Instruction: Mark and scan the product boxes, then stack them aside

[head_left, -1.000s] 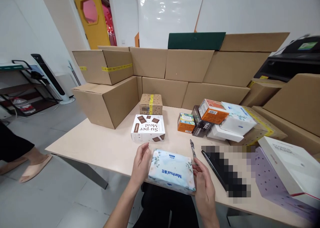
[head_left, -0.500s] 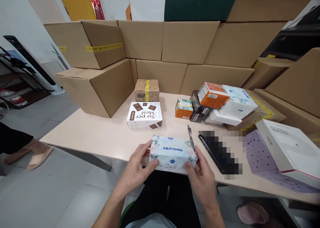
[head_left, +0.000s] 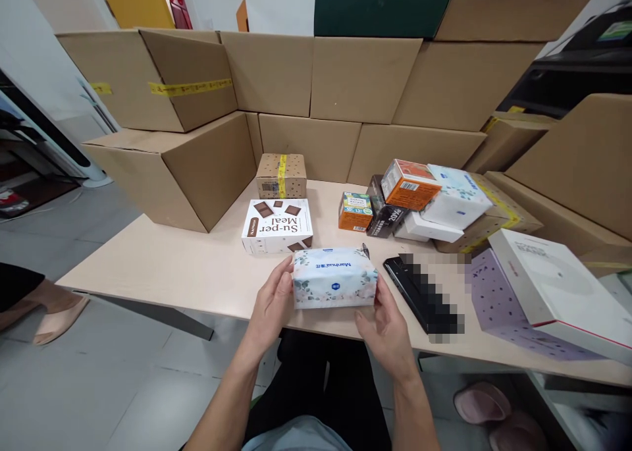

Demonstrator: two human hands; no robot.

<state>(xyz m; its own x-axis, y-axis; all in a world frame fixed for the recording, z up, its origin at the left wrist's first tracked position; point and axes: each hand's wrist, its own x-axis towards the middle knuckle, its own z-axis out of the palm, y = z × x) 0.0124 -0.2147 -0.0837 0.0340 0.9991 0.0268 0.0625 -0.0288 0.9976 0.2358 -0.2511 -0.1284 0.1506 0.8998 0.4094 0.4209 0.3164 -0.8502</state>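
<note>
A pale blue floral tissue pack [head_left: 334, 277] marked "Manhua" is raised just above the near edge of the beige table [head_left: 162, 266]. My left hand [head_left: 272, 303] grips its left end and my right hand [head_left: 384, 326] grips its right end and underside. The pack's long side face is turned toward me. A black pen tip [head_left: 365, 248] shows just behind the pack.
Behind lie a white "Su-per Meal" box [head_left: 276, 226] and a small taped brown box [head_left: 280, 176]. To the right are a pile of small boxes [head_left: 415, 201], a black flat item [head_left: 411, 289] and a white box [head_left: 557, 286]. Large cardboard cartons [head_left: 345, 82] wall off the back. Another person's foot [head_left: 54, 309] shows at the left.
Both hands closed on the tissue pack, lifted it off the table and tipped it so its side faces me. The camera view dropped lower.
</note>
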